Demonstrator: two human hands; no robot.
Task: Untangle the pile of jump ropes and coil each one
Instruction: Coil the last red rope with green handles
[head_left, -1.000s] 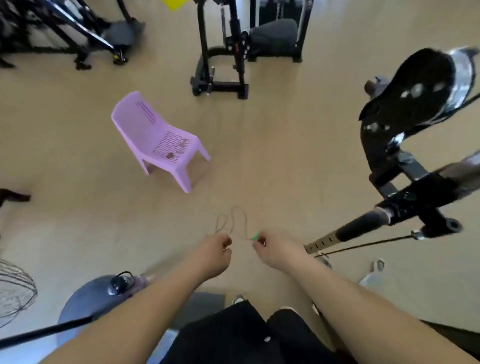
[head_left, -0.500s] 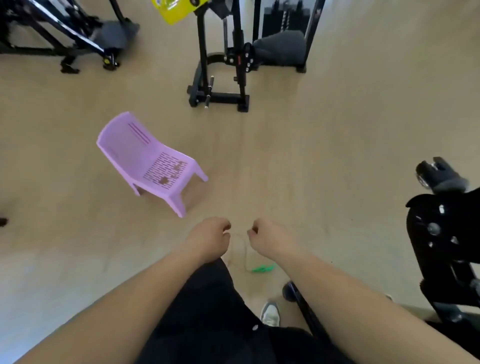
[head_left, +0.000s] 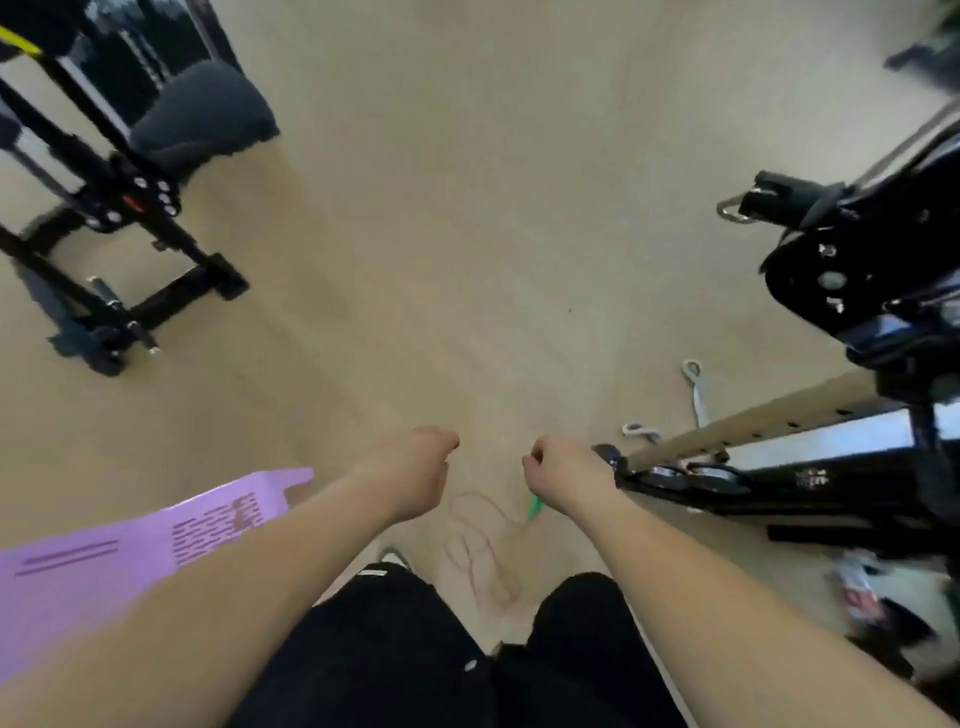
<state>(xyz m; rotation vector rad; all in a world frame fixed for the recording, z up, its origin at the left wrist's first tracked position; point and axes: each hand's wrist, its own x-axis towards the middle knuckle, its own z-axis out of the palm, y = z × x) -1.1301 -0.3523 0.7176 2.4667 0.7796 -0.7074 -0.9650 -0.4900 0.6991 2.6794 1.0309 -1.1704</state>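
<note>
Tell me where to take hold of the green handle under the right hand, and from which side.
Grip the green handle along its shaft, probably coming with the left hand from the left: it slants down-left from beneath the right hand, whose wrist covers its top, and the jump rope loops off its low end.
</note>
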